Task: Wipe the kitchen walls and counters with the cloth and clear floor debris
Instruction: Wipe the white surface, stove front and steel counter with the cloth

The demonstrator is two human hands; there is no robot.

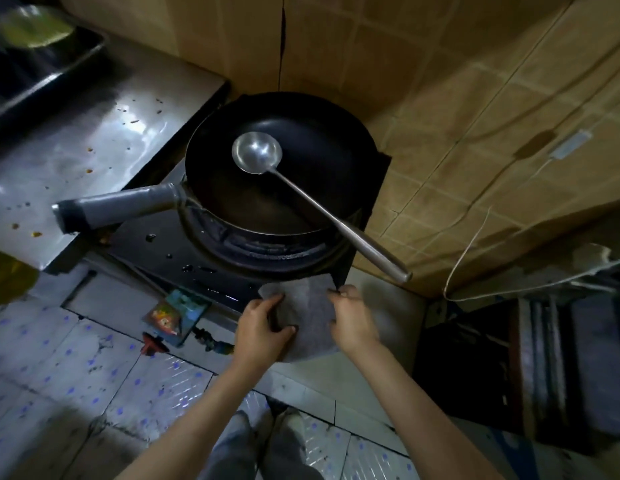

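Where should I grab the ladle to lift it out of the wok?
Grip the ladle by the free end of its handle, coming from the front right. That end juts past the wok rim towards you, while the bowl lies deep inside.

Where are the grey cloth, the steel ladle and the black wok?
Grey cloth (306, 315), head view, on its middle between the hands.
Steel ladle (256, 152), head view, on its bowl.
Black wok (232, 192), head view, on its inner wall.

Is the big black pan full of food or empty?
Empty of food. The pan shows a bare dark bottom, with only a metal ladle resting inside, its handle sticking out over the rim.
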